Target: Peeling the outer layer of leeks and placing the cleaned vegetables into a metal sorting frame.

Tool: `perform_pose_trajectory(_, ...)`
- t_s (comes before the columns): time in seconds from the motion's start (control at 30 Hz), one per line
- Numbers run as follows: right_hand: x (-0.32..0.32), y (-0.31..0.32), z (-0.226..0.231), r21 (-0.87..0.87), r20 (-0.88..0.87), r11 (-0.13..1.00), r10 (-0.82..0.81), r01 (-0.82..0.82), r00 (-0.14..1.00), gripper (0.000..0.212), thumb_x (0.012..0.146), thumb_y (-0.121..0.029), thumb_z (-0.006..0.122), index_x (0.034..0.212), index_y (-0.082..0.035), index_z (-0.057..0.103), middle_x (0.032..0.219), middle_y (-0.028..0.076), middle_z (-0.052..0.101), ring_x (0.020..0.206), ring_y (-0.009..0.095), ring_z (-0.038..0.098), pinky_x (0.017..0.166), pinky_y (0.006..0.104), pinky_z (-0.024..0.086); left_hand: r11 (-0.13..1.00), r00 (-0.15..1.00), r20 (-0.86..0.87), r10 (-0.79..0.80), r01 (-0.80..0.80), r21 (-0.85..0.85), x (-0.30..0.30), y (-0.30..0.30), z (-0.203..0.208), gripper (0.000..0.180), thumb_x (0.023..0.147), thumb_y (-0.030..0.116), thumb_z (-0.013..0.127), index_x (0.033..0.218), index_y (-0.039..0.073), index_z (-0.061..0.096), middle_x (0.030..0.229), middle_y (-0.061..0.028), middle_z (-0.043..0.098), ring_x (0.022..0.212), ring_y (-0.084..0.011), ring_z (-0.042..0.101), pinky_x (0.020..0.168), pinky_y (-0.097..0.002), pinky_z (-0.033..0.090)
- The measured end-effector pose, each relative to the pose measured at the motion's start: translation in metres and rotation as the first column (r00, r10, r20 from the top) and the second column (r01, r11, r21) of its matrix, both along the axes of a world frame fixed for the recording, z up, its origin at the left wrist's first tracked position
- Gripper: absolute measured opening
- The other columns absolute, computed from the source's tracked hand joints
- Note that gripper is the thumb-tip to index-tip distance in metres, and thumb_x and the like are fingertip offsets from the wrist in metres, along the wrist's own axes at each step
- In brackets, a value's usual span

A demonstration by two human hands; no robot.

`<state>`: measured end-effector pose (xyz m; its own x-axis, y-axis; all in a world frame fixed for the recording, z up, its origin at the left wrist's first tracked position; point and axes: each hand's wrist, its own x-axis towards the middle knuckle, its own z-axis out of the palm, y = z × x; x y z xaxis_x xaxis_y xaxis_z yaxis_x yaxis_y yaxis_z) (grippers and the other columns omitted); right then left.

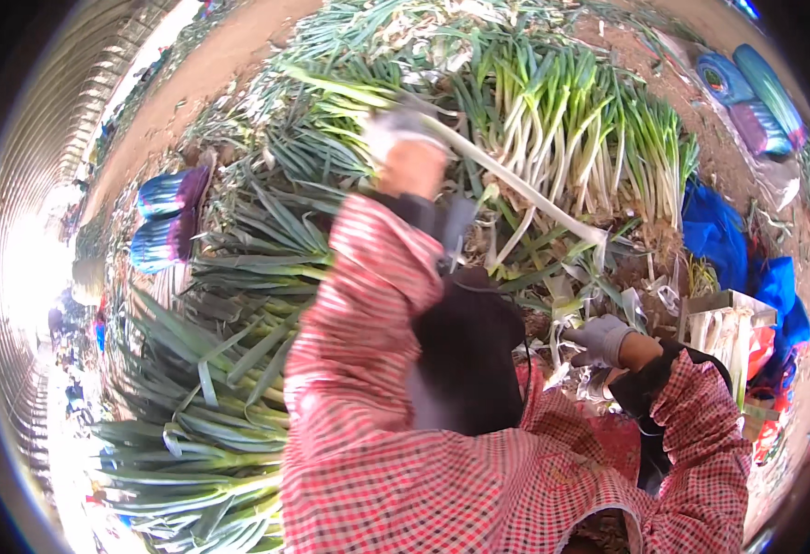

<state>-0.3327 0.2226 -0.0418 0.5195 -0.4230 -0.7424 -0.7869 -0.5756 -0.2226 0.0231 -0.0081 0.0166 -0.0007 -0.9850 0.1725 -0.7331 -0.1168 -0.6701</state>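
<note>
Leeks [211, 471] heap up at our left, a paler row [552, 138] ahead; one long stalk [516, 180] slants before it, our blurred left hand [396, 134] closed round it. Our right hand [605, 342] curls lower, grip unclear. Sorting, we'd judge; next calls for steady placing.

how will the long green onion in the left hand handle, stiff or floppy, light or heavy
The green onion seems likely to stay fairly stiff along its pale stalk, which extends nearly straight from the left hand. Its slimness suggests little weight. The leafy green end probably bends more easily.
</note>
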Motion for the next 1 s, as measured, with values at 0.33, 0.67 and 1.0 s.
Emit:
perform_pose_trajectory(0.33, -0.008, -0.023, -0.017, 0.053, -0.048, 0.998, -0.028, 0.03, 0.998, 0.039, 0.076, -0.041, 0.059, 0.106, -0.017, 0.061, 0.094, 0.014, 0.064, 0.088, 0.033, 0.062, 0.074, 0.0417, 0.049, 0.999, 0.73, -0.681, 0.051, -0.034, 0.038, 0.063, -0.036, 0.12, 0.052, 0.086, 0.02, 0.053, 0.131, 0.005, 0.033, 0.134, -0.0156, 0.037, 0.117, -0.0316, 0.043, 0.094, -0.047, 0.039)
perform_pose_trajectory(0.67, 0.037, -0.157, -0.08, 0.146, 0.165, 0.903, -0.425, 0.404, 0.89, 0.05, 0.082, -0.03, 0.056, 0.126, -0.01, 0.046, 0.099, 0.014, 0.061, 0.092, 0.026, 0.061, 0.077, 0.0403, 0.049, 0.998, -0.995, 0.096, 0.02, 0.025, 0.052, -0.108, 0.141, 0.111, 0.021, 0.091, 0.013, 0.047, 0.106, 0.001, 0.056, 0.103, -0.013, 0.061, 0.102, -0.0238, 0.056, 0.093, -0.038, 0.044)
perform_pose_trajectory(1.0, 0.13, -0.309, -0.158, 0.579, 0.481, 0.149, -0.856, 0.802, -0.189, 0.054, 0.078, -0.03, 0.061, 0.126, -0.011, 0.048, 0.104, 0.017, 0.061, 0.092, 0.028, 0.059, 0.079, 0.0318, 0.045, 0.897, -0.997, -0.059, -0.043, -0.064, 0.437, -0.147, 0.149, 0.08, 0.029, 0.09, 0.015, 0.049, 0.117, 0.001, 0.05, 0.109, -0.0102, 0.06, 0.109, -0.0235, 0.054, 0.096, -0.0388, 0.042)
